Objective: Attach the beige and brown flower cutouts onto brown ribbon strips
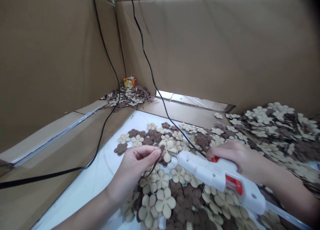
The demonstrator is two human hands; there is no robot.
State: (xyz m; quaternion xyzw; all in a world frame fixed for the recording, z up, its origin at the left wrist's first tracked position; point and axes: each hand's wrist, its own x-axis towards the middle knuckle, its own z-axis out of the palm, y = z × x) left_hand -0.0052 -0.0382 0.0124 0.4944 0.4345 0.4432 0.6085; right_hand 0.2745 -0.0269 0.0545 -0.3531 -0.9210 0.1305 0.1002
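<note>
My left hand (136, 168) is closed in a pinch on a thin dark brown strip (156, 166), which hangs down from the fingertips. Just beyond the thumb is a cream flower (168, 150); whether the fingers also touch it I cannot tell. A white hot glue gun (203, 171) with red parts is gripped by my right hand (230, 156). Its metal nozzle points left, close to that flower and my left fingertips. From the gun's rear end a translucent glue stick (282, 215) sticks out. Beneath both hands lie many loose cream and brown flowers (165, 202).
Cardboard walls (212, 47) enclose the white work surface (85, 186). A black cord (143, 47) hangs down to the gun, and another cord (105, 130) crosses on the left. Flowers are heaped at the right (270, 120) and far corner, where an orange box (129, 82) stands.
</note>
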